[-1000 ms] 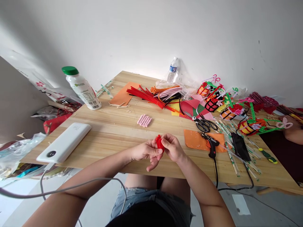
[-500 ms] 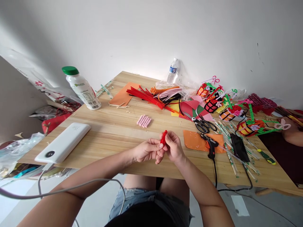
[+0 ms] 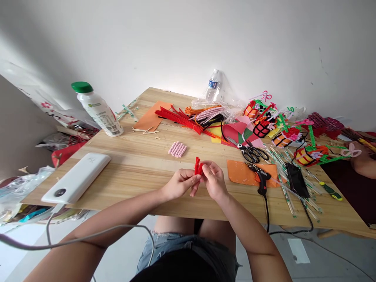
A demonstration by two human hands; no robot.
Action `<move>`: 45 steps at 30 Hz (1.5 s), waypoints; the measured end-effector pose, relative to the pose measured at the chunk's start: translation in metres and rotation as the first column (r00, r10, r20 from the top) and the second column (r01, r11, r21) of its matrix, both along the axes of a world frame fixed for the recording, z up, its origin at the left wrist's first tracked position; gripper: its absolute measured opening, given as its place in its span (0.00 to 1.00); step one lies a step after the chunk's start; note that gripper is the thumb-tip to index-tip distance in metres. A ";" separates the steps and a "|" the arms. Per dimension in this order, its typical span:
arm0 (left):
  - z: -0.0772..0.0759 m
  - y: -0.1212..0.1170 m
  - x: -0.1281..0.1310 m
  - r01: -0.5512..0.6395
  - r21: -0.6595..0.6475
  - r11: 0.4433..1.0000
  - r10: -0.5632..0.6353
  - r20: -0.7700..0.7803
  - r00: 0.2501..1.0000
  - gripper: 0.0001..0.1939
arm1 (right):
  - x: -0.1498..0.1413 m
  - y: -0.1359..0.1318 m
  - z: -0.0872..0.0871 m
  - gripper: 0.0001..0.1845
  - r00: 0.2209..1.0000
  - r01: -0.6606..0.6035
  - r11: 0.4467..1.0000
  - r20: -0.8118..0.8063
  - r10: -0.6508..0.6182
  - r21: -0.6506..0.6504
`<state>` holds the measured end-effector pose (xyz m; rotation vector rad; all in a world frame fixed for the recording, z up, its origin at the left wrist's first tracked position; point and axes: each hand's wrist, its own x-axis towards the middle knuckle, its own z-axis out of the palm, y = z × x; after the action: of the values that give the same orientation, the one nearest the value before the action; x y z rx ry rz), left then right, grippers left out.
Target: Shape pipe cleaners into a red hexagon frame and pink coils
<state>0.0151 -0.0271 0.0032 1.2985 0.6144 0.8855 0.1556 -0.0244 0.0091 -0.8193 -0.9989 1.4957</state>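
Note:
Between both hands, above the front of the wooden table (image 3: 138, 168), is a bent piece of red pipe cleaner (image 3: 198, 166). Its two or more short strands stick up from the fingertips. My left hand (image 3: 180, 184) pinches its lower part between thumb and fingers. My right hand (image 3: 215, 180) grips its right side, with the thumb toward the middle. Fingers cover the lower end of the piece. Just beyond the hands lies a small pad of pink twisted pipe cleaners (image 3: 177, 149).
Red pipe cleaners (image 3: 179, 119), scissors (image 3: 252, 152), a glue gun (image 3: 262, 178) on orange paper (image 3: 237, 172), and a screwdriver (image 3: 331, 191) lie rightward. Decorated little baskets (image 3: 283, 139) stand behind. At left are a white bottle (image 3: 100, 111) and a power bank (image 3: 78, 178). Another person's arm (image 3: 364, 162) shows far right.
The red pipe cleaner piece has been turned in my fingers; its strands now stand upright and slightly apart. Both hands stay close together, and the view has shifted slightly.

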 end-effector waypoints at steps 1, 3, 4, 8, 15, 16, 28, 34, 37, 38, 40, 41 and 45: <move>-0.001 0.001 -0.001 -0.003 0.011 1.000 0.003 -0.014 1.000 0.20 | 0.001 0.001 0.000 0.15 0.999 0.005 1.000 0.035 -0.006 0.020; -0.002 0.003 -0.003 0.027 0.021 0.999 -0.026 -0.041 0.999 0.21 | 0.005 0.002 0.000 0.15 0.995 -0.024 0.998 0.100 0.019 0.051; -0.003 0.004 -0.003 0.053 0.015 0.998 -0.052 -0.050 0.997 0.21 | 0.006 0.003 0.001 0.14 0.991 -0.051 0.997 0.127 0.043 0.063; -0.003 0.006 -0.005 0.160 -0.095 0.983 -0.164 -0.038 0.986 0.20 | 0.012 0.003 0.008 0.13 0.966 -0.143 0.984 0.232 0.115 0.105; -0.002 0.008 -0.002 0.006 0.022 1.000 -0.003 -0.123 0.992 0.23 | 0.009 0.000 0.011 0.16 0.934 -0.130 0.989 0.343 0.099 0.068; -0.002 0.009 -0.002 -0.014 0.047 0.999 0.020 -0.130 0.991 0.24 | 0.009 0.000 0.011 0.16 0.932 -0.145 0.987 0.343 0.115 0.063; 0.001 0.012 -0.007 0.209 -0.180 0.961 -0.213 -0.004 0.977 0.18 | 0.016 -0.002 0.017 0.14 0.866 -0.195 0.945 0.499 0.040 0.263; -0.002 0.012 -0.006 0.347 -0.302 0.888 -0.323 0.128 0.938 0.16 | 0.015 0.003 0.012 0.13 0.898 -0.290 0.953 0.369 0.239 0.088; -0.004 0.011 -0.003 0.328 -0.323 0.888 -0.284 0.175 0.943 0.16 | 0.017 0.006 0.007 0.12 0.938 -0.240 0.970 0.265 0.225 0.025; -0.003 0.010 -0.003 0.319 -0.306 0.897 -0.274 0.183 0.944 0.15 | 0.017 0.007 0.006 0.12 0.952 -0.212 0.977 0.232 0.201 0.023; -0.003 0.009 -0.003 0.301 -0.245 0.922 -0.259 0.187 0.948 0.14 | 0.018 0.008 0.005 0.12 0.974 -0.139 0.990 0.185 0.131 0.029; -0.002 0.008 -0.004 0.289 -0.210 0.934 -0.252 0.185 0.950 0.14 | 0.018 0.008 0.005 0.12 0.981 -0.098 0.995 0.172 0.091 0.033; -0.001 0.006 -0.003 0.206 -0.101 0.973 -0.189 0.157 0.969 0.12 | 0.016 0.009 0.003 0.13 0.990 0.015 1.000 0.140 -0.018 0.022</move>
<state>0.0117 -0.0215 0.0026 1.1562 0.4072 0.7614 0.1720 -0.0156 0.0123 -0.9256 -1.1068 1.4261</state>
